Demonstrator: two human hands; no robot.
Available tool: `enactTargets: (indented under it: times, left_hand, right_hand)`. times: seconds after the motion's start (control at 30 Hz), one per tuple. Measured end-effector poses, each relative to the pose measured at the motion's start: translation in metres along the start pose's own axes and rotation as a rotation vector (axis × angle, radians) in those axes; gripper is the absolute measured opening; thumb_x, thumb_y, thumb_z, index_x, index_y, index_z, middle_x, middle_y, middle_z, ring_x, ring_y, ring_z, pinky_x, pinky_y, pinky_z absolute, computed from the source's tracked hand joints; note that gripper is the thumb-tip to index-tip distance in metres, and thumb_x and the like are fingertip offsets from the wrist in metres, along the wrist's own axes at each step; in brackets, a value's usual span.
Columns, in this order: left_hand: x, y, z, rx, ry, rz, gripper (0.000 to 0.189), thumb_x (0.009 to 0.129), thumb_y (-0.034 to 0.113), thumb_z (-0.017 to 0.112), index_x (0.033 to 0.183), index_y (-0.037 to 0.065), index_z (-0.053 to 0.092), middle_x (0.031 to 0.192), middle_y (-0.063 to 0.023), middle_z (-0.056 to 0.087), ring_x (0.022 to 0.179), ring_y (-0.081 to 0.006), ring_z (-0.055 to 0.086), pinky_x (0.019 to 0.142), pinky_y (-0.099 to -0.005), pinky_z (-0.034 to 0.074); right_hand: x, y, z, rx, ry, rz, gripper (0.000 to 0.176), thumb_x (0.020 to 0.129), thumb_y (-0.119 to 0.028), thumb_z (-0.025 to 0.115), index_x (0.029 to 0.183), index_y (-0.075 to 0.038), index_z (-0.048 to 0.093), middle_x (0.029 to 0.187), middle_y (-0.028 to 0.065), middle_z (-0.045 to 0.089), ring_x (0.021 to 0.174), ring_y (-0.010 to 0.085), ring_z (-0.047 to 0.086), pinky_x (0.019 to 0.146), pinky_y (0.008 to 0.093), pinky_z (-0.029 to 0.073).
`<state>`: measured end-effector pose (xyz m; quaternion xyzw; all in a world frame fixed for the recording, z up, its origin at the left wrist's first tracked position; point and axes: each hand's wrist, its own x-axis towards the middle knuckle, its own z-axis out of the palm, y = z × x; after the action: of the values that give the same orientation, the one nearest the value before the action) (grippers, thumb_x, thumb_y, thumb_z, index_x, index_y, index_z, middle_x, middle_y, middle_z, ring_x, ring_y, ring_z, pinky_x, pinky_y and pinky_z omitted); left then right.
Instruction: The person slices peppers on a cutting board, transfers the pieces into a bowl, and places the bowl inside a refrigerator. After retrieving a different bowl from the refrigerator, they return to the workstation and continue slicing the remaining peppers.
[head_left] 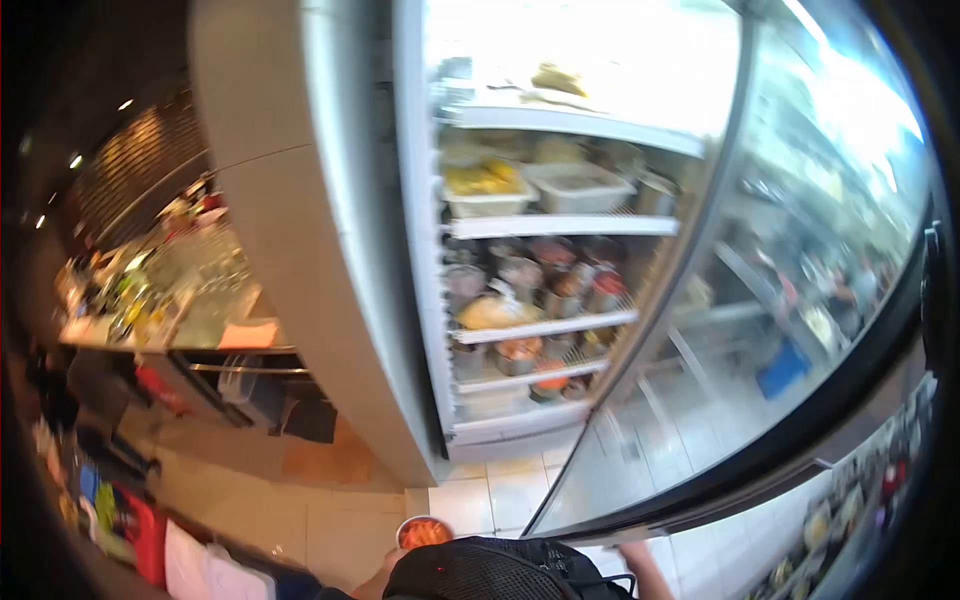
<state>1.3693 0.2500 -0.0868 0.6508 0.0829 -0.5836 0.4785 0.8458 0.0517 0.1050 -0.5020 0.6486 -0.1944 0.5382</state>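
Observation:
A tall fridge (420, 300) stands open in front of me, its shelves packed with tubs and metal pots of food. Its glass door (760, 330) swings out to the right. At the bottom edge of the view, my left hand (378, 577) holds a small round bowl (425, 531) of red-orange food low over the tiled floor. My right hand (636, 556) reaches up to the door's lower edge; only a sliver of it shows, so its grip is unclear. A black mesh pack (490, 570) on my chest hides most of both arms.
A counter (170, 320) crowded with bottles and glasses runs along the left, with a bin and bags beneath it. Red and white cloths (170, 560) lie at lower left. More containers of food (860, 500) sit at lower right behind the door. Pale floor tiles (500, 490) lie before the fridge.

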Motion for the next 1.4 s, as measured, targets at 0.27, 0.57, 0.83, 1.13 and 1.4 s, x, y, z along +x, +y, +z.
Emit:
enactTargets:
  times: [0.27,0.57,0.83,1.13,1.4]
  left_hand:
    - [-0.035,0.122,0.188,0.414,-0.261,0.438,0.054,0.088,0.006,0.062,0.140,0.003,0.051,0.120,-0.0146,0.067,0.088,-0.0275,0.071,0.067,-0.0402,0.062]
    - [-0.187,0.378,0.404,0.356,-0.494,1.079,0.036,0.089,0.017,0.053,0.121,0.006,0.063,0.089,-0.0065,0.070,0.068,-0.0183,0.071,0.051,-0.0317,0.058]
    - [-0.327,0.558,0.493,0.498,-0.541,1.427,0.020,0.090,0.016,0.047,0.099,0.005,0.062,0.076,-0.0034,0.058,0.052,-0.0148,0.056,0.039,-0.0314,0.046]
    - [-0.306,0.703,0.535,0.541,-0.312,1.092,0.030,0.098,0.017,0.044,0.121,0.006,0.061,0.096,-0.0126,0.068,0.062,-0.0215,0.067,0.052,-0.0349,0.057]
    - [-0.259,0.768,0.586,0.391,-0.398,1.062,0.029,0.105,0.031,0.051,0.126,0.012,0.059,0.115,-0.0136,0.064,0.068,-0.0237,0.064,0.055,-0.0313,0.060]
  right_hand:
    - [-0.157,-0.158,-0.108,0.754,0.491,-0.894,0.073,0.108,-0.061,0.031,0.142,-0.001,0.056,0.141,0.0204,0.060,0.125,0.0330,0.060,0.105,0.0506,0.046]
    - [-0.139,-0.111,-0.199,0.377,1.226,-0.807,0.046,0.102,-0.015,0.068,0.140,-0.001,0.047,0.135,0.0123,0.060,0.126,0.0213,0.058,0.110,0.0349,0.042]
    - [-0.094,-0.117,-0.230,0.401,1.555,-0.791,0.034,0.101,-0.017,0.071,0.126,-0.001,0.054,0.109,0.0044,0.061,0.100,0.0145,0.058,0.093,0.0312,0.048]
    - [-0.103,-0.129,-0.189,0.384,1.614,-0.762,0.036,0.102,-0.015,0.069,0.128,0.000,0.050,0.113,0.0062,0.059,0.105,0.0159,0.057,0.097,0.0314,0.046]
    - [-0.120,-0.136,-0.134,0.360,1.618,-0.673,0.038,0.101,-0.016,0.070,0.129,-0.001,0.049,0.115,0.0064,0.057,0.108,0.0161,0.057,0.100,0.0318,0.046]
